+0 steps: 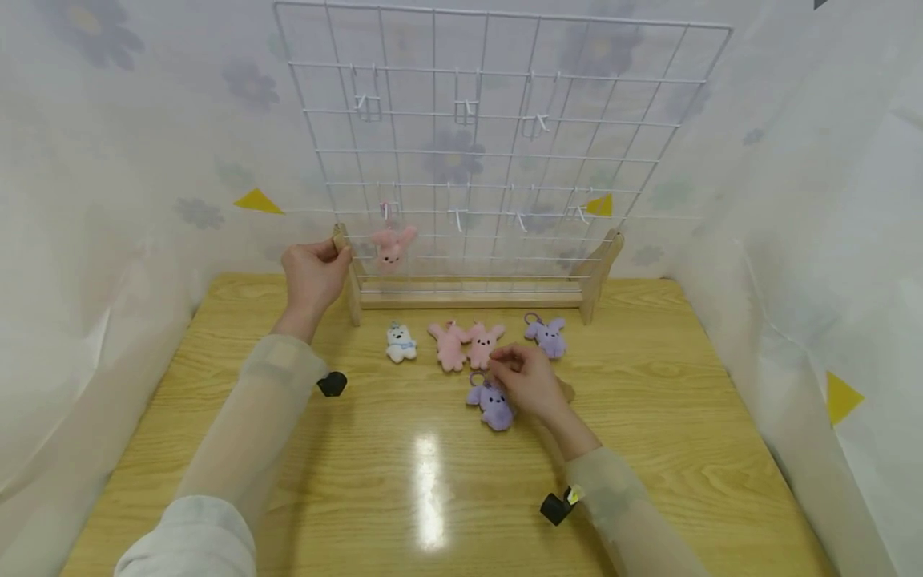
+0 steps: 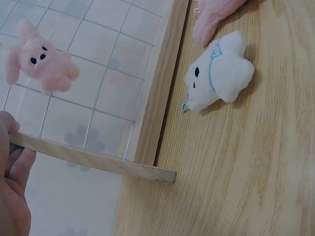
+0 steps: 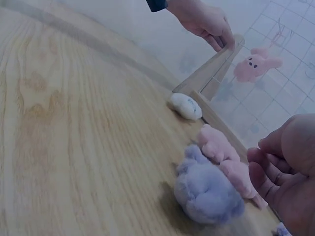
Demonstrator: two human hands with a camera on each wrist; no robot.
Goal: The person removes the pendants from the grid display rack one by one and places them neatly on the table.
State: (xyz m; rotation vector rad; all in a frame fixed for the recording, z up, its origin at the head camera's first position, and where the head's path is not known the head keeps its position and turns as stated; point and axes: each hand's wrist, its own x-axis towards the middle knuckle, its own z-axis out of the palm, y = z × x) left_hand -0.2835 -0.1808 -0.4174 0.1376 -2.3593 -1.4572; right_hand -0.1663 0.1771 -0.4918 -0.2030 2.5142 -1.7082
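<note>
My left hand point(image 1: 315, 276) grips the top of the left wooden upright point(image 2: 98, 160) of a white wire grid rack, thumb and fingers on either side of it. My right hand point(image 1: 532, 382) hovers over the table, fingers loosely bent and nothing between them. Just left of it lies a purple plush keychain point(image 1: 496, 409) with a ring. Behind that are two pink plush keychains point(image 1: 450, 347) side by side, a second purple plush point(image 1: 552, 339) and a white plush point(image 2: 221, 73) with a blue bow. One pink plush point(image 1: 392, 250) hangs from a lower left hook.
The wire grid point(image 1: 497, 152) leans back above a wooden base bar point(image 1: 469, 300). Bare white hooks point(image 1: 458, 219) show in an upper and a lower row. A right wooden upright point(image 1: 597, 280) stands opposite. Patterned sheeting point(image 1: 815, 200) surrounds the wood-grain table point(image 1: 360, 489).
</note>
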